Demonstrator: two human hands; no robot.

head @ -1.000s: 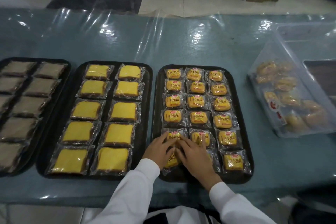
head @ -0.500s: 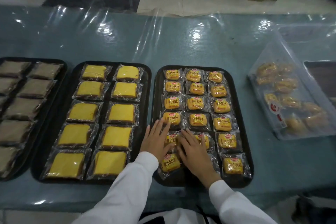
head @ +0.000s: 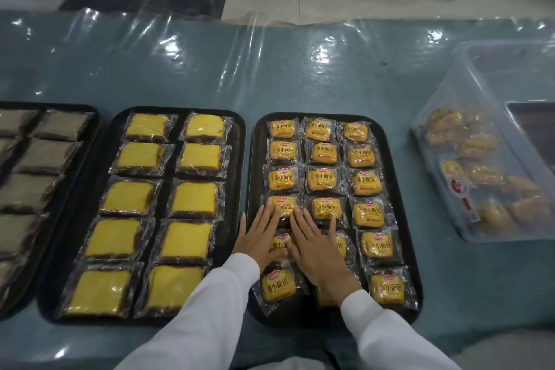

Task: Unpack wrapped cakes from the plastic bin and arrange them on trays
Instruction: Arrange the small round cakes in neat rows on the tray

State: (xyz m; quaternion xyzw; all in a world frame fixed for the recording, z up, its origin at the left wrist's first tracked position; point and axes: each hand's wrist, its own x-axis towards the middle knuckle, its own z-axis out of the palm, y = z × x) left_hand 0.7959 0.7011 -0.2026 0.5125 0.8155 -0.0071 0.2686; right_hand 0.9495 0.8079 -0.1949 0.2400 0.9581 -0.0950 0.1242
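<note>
The right hand (head: 318, 252) hides perhaps two wrapped cakes (head: 339, 245) beneath it.

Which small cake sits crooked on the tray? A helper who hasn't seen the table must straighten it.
Find the black tray of small orange cakes, next to the clear plastic bin. Go to its near left corner, just below the left hand. That cake lies tilted, while its neighbours sit in straight rows.

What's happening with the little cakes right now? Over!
Both hands, left hand and right hand, flat and open on small wrapped cakes. Right tray nearly full. More in plastic bin. Nothing blocking.
</note>
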